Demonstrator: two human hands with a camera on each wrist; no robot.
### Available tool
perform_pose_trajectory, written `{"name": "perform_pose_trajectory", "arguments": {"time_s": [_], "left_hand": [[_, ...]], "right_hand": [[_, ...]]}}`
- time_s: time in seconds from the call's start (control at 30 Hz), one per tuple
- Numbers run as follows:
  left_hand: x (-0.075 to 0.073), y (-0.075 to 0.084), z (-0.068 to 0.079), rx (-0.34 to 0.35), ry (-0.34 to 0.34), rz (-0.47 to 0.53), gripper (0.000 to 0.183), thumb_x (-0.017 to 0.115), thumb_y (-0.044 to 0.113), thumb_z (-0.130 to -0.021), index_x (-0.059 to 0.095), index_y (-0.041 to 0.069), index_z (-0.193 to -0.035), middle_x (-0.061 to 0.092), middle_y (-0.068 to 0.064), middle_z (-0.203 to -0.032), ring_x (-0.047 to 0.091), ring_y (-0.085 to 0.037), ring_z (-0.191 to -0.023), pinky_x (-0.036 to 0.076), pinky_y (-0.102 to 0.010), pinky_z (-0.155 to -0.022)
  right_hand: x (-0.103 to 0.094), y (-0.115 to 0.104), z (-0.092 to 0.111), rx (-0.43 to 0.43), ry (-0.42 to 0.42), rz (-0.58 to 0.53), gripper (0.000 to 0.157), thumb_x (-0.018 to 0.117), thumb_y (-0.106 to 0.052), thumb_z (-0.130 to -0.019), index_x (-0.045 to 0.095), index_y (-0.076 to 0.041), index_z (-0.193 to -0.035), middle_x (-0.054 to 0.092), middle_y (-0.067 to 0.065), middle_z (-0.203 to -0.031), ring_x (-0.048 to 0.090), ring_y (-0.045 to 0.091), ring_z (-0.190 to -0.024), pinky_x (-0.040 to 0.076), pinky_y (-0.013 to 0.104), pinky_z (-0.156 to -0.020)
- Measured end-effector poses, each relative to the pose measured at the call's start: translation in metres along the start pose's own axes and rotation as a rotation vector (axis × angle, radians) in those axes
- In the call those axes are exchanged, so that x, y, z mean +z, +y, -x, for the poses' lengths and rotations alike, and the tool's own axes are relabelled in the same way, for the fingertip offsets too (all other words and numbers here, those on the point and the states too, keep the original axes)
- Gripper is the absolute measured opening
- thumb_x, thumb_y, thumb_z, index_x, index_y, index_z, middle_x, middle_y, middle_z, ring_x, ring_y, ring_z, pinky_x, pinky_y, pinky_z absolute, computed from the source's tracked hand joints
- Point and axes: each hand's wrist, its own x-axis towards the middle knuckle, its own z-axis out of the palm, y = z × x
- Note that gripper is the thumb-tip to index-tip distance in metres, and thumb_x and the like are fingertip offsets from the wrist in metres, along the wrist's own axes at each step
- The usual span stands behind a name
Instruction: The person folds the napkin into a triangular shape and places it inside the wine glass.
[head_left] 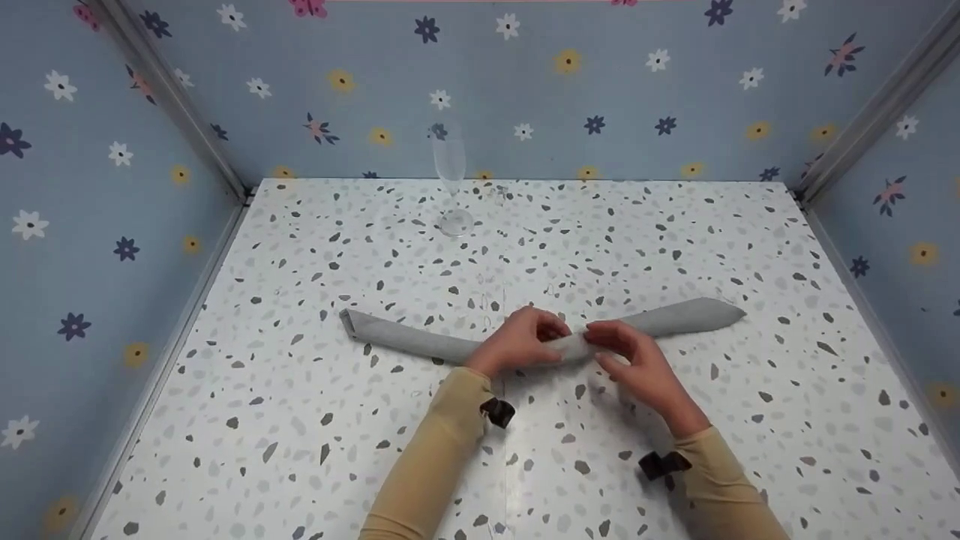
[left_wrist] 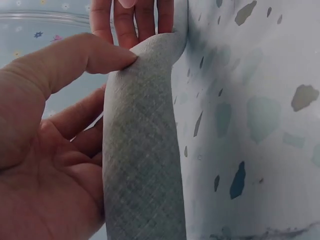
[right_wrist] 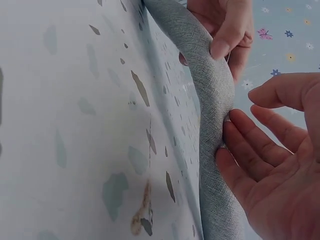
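Observation:
A grey cloth napkin, folded into a long rolled strip, lies crosswise on the table with a slight sag in its middle. Its left end looks blunt and layered; the right end tapers to a point. Near the middle, my left hand grips the strip, with the thumb on its near side and the fingers behind. Just to the right, my right hand touches the cloth with its fingertips. The right thumb stands away from the strip.
A clear champagne flute stands upright near the back edge of the speckled white table. Flower-patterned panels enclose the back and both sides.

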Motion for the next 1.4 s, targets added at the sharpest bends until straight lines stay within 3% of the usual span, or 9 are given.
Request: {"name": "perform_pose_trajectory", "arguments": {"time_s": [0.17, 0.33, 0.53, 0.73, 0.87, 1.0, 1.2, 1.4], "left_hand": [[-0.003, 0.000, 0.005, 0.044, -0.037, 0.034, 0.034, 0.073, 0.000, -0.074, 0.071, 0.009, -0.106, 0.068, 0.005, -0.095, 0.062, -0.009, -0.089, 0.048, -0.024, -0.084], [-0.007, 0.004, 0.008, 0.088, -0.023, 0.105, 0.032, 0.075, 0.003, -0.076, 0.072, 0.010, -0.107, 0.069, 0.004, -0.098, 0.063, -0.011, -0.091, 0.051, -0.027, -0.082], [-0.011, 0.015, 0.010, 0.126, 0.019, 0.244, 0.033, 0.076, 0.003, -0.078, 0.071, 0.008, -0.110, 0.070, 0.000, -0.099, 0.065, -0.017, -0.092, 0.053, -0.030, -0.079], [-0.015, 0.029, 0.013, 0.198, 0.087, 0.333, 0.034, 0.076, 0.005, -0.081, 0.069, 0.005, -0.114, 0.069, -0.005, -0.102, 0.065, -0.019, -0.091, 0.053, -0.031, -0.078], [-0.019, 0.046, 0.018, 0.244, 0.143, 0.377, 0.036, 0.075, 0.007, -0.082, 0.067, 0.002, -0.117, 0.068, -0.009, -0.107, 0.063, -0.022, -0.094, 0.052, -0.034, -0.080], [-0.025, 0.070, 0.027, 0.322, 0.223, 0.408, 0.037, 0.073, 0.003, -0.083, 0.064, -0.004, -0.118, 0.066, -0.014, -0.111, 0.062, -0.024, -0.100, 0.050, -0.038, -0.088], [-0.028, 0.108, 0.037, 0.430, 0.366, 0.481, 0.034, 0.071, -0.003, -0.083, 0.062, -0.007, -0.115, 0.066, -0.017, -0.107, 0.062, -0.025, -0.100, 0.050, -0.040, -0.086], [-0.027, 0.124, 0.036, 0.464, 0.451, 0.596, 0.031, 0.072, -0.001, -0.083, 0.061, -0.005, -0.112, 0.065, -0.015, -0.106, 0.062, -0.028, -0.099, 0.051, -0.037, -0.082]], "right_hand": [[-0.001, -0.001, 0.001, -0.033, 0.011, -0.015, 0.039, 0.057, 0.013, -0.088, 0.051, 0.013, -0.126, 0.058, 0.026, -0.122, 0.050, 0.040, -0.119, 0.034, 0.054, -0.102], [-0.001, -0.005, 0.001, -0.073, 0.038, -0.015, 0.037, 0.059, 0.014, -0.087, 0.053, 0.013, -0.124, 0.058, 0.026, -0.122, 0.051, 0.040, -0.118, 0.036, 0.050, -0.102], [-0.002, -0.014, -0.003, -0.118, 0.109, -0.064, 0.035, 0.059, 0.016, -0.086, 0.054, 0.014, -0.120, 0.057, 0.027, -0.121, 0.052, 0.038, -0.118, 0.037, 0.046, -0.103], [-0.007, -0.015, -0.012, -0.233, 0.145, -0.109, 0.034, 0.059, 0.015, -0.087, 0.054, 0.013, -0.121, 0.056, 0.028, -0.120, 0.052, 0.035, -0.118, 0.039, 0.043, -0.102], [-0.009, -0.018, -0.019, -0.296, 0.166, -0.160, 0.034, 0.063, 0.010, -0.087, 0.057, 0.010, -0.121, 0.055, 0.026, -0.122, 0.052, 0.032, -0.119, 0.039, 0.041, -0.103], [-0.006, -0.041, -0.024, -0.358, 0.203, -0.184, 0.036, 0.066, 0.012, -0.083, 0.058, 0.012, -0.118, 0.054, 0.027, -0.123, 0.051, 0.035, -0.120, 0.039, 0.042, -0.103], [0.003, -0.088, -0.029, -0.457, 0.252, -0.144, 0.042, 0.067, 0.019, -0.078, 0.056, 0.015, -0.118, 0.051, 0.027, -0.126, 0.048, 0.036, -0.123, 0.038, 0.041, -0.103], [0.005, -0.109, -0.037, -0.558, 0.247, -0.077, 0.058, 0.069, 0.023, -0.072, 0.050, 0.015, -0.126, 0.046, 0.028, -0.133, 0.043, 0.036, -0.128, 0.035, 0.044, -0.105]]}}
